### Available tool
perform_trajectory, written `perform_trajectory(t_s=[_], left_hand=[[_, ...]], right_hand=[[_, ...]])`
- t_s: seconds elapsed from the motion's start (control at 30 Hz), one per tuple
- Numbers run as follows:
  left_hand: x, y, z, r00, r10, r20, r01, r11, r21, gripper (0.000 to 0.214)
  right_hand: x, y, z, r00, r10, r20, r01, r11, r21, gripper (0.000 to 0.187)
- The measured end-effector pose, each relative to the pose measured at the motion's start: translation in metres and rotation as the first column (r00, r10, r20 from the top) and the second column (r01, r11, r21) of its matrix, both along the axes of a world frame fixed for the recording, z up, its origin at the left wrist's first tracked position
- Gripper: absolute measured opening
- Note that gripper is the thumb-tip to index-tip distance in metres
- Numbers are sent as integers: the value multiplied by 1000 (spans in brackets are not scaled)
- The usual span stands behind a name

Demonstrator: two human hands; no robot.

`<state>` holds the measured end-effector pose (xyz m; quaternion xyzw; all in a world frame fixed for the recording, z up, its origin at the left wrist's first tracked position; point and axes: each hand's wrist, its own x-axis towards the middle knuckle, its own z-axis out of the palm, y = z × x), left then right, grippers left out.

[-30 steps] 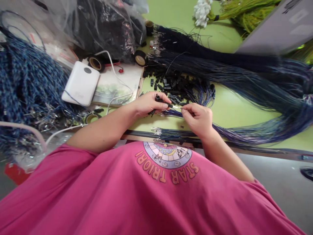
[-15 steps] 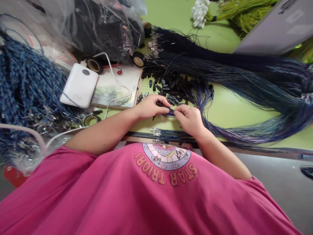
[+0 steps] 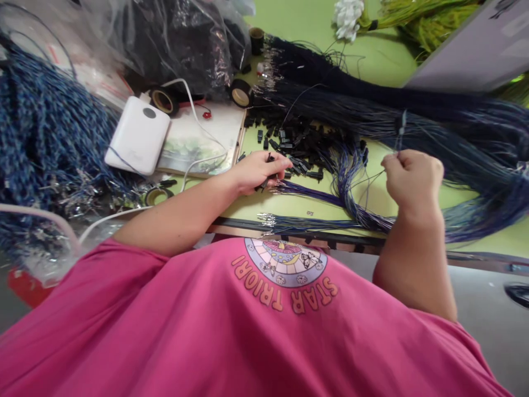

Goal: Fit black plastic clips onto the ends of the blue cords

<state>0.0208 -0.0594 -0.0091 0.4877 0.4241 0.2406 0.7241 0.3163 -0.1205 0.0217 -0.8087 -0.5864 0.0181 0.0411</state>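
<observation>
- The left hand [image 3: 259, 170], near the middle, curls its fingers around black pieces [image 3: 271, 159]; I cannot count them, because the hand covers most.
- The right hand [image 3: 415, 177], more to the right, pinches thin wires [image 3: 397, 145] with thumb and forefinger; its other fingers are mostly hidden.
- Just beyond this pinch is a dark connector [image 3: 401, 124], blurred before the wire bundle [image 3: 454, 113].
- At far left, the plastic bag [image 3: 173, 44] is cut off.

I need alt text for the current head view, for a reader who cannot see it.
A person's right hand pinches wires below a black connector; the left hand holds black parts. Beyond, loose connectors lie on a green table beside blue wire bundles.
</observation>
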Motion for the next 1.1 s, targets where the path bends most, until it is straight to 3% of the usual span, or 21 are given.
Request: perform_trajectory(t_s=[0.07,0.13,0.17,0.23,0.3,0.37,0.4,0.43,0.5,0.53,0.6,0.7,0.83,0.97,1.03,1.1], left_hand=[[-1,3,1,998,54,40,-50,993,-102,17],[-2,7,2,994,94,56,-83,981,-177,17],[-2,8,3,993,108,55,-95,976,-198,19],[-3,8,4,993,109,48,-97,972,-216,28],[-3,7,5,995,95,41,-84,973,-216,37],[-4,5,6,997,72,28,-65,978,-199,40],[-4,4,6,998,66,15,-62,982,-180,39],[-4,4,7,998,63,0,-62,986,-157,36],[-4,4,7,999,49,-15,-50,992,-112,24],[-4,5,7,999,35,-8,-36,995,-93,18],[-5,6,7,1000,7,28,-5,998,-70,14],[-6,8,5,997,-5,81,9,998,-56,23],[-6,7,1,995,-9,96,12,999,-35,29],[-6,4,0,997,-36,71,34,999,43,25],[-7,3,1,997,-58,55,54,996,66,23],[-7,2,2,996,-78,38,75,995,72,20]], right_hand=[[14,7,-9,993,-61,102,84,969,-231,45],[21,12,-19,993,-56,101,85,946,-314,53],[23,13,-22,994,-62,87,83,961,-263,56],[22,11,-23,996,-74,57,77,996,-43,55],[12,3,-16,998,-45,40,38,987,158,50],[-9,-8,-8,995,95,20,-97,974,207,42],[-24,-15,-5,973,230,-14,-224,959,174,35],[-41,-22,-5,911,399,-106,-386,914,127,24],[-73,-33,-10,681,684,-261,-710,704,-7,15],[-87,-37,-15,606,740,-292,-784,618,-61,16],[-105,-41,-26,560,765,-319,-824,553,-121,20],[-109,-39,-36,569,737,-364,-807,586,-75,23],[-101,-38,-35,583,691,-429,-739,670,75,21],[-102,-39,-30,646,657,-388,-688,722,77,19],[-105,-37,-28,654,652,-382,-696,717,33,18],[-108,-34,-25,621,686,-380,-743,669,-6,19]])
